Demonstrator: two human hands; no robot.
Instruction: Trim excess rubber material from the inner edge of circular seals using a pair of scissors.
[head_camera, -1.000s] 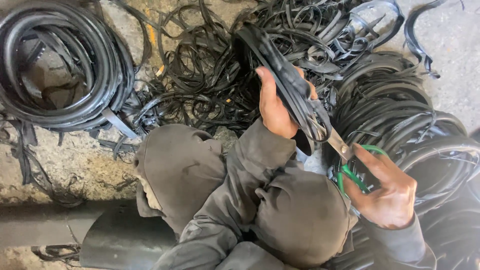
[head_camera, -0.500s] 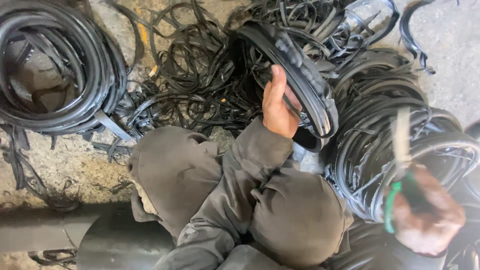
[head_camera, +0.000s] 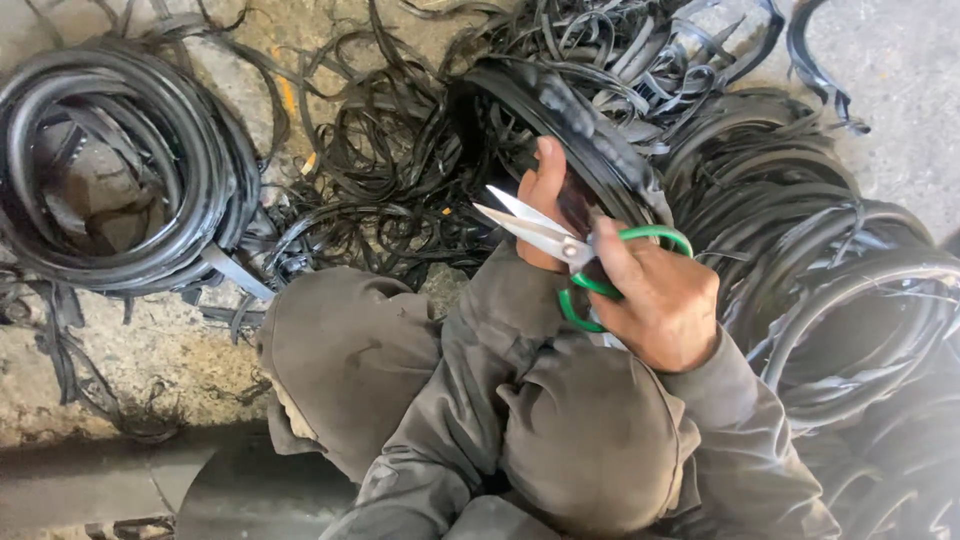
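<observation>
Head view: right hand (head_camera: 655, 300) grips open scissors (head_camera: 545, 235)

No packages, labels, signs or screens are visible.

I see scissors (head_camera: 560, 240) with bright green handles and pale silvery blades. Around the scissors everything rubber is black: the hoop (head_camera: 580, 130) just above them, the coiled rings (head_camera: 120, 180) far left. My sleeves (head_camera: 600, 440) below are drab grey-brown.
</observation>
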